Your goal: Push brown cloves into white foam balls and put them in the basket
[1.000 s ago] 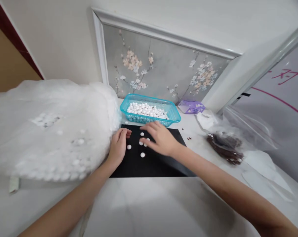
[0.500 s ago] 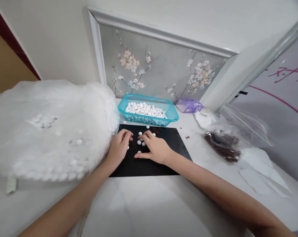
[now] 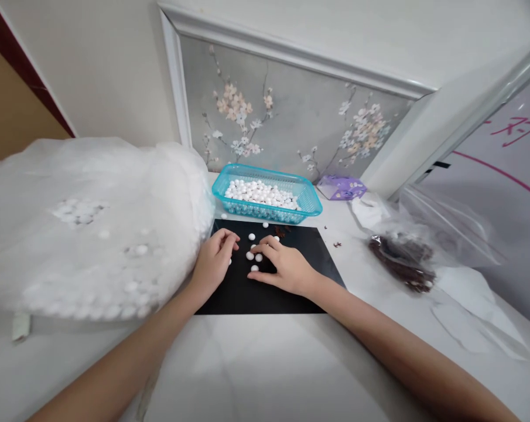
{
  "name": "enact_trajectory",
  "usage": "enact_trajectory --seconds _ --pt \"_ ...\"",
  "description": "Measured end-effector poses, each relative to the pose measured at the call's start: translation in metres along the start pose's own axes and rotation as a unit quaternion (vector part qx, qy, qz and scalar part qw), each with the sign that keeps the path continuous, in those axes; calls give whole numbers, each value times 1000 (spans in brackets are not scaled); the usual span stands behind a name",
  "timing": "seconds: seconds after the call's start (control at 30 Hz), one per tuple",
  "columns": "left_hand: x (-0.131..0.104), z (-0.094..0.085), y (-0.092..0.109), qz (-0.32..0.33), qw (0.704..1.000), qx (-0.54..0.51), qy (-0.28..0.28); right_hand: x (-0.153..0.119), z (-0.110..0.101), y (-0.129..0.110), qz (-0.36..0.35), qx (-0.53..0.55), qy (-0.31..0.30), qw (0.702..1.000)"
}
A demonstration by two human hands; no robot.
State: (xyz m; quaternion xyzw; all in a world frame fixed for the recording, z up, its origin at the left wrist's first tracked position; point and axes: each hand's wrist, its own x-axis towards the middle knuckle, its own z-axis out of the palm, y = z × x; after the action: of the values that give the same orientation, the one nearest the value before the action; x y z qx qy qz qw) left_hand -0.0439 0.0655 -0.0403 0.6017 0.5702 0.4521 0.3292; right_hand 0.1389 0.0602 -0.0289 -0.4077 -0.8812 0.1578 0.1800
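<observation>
Arching by white balls, the right hand clears mat edges (near, far).

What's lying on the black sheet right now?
On the black sheet lie several loose white balls, plus small brown pieces near its far edge. The left hand and right hand hide parts of it, so anything beneath them can't be seen.

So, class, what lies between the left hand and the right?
In the head view, several white balls lie on the black mat between left hand and right hand.
</observation>
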Motion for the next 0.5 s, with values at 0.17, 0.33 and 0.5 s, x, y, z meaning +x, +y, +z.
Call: enact_trajectory --seconds 0.17,0.33,0.5 --pt "-2 1 3 36 997 64 -30 -1 -1 5 -1 40 5 999" --pt "-7 3 4 105 974 186 -75 1 0 11 2 117 35 992" --pt "-8 2 7 126 965 203 -110 2 2 11 23 146 33 988"
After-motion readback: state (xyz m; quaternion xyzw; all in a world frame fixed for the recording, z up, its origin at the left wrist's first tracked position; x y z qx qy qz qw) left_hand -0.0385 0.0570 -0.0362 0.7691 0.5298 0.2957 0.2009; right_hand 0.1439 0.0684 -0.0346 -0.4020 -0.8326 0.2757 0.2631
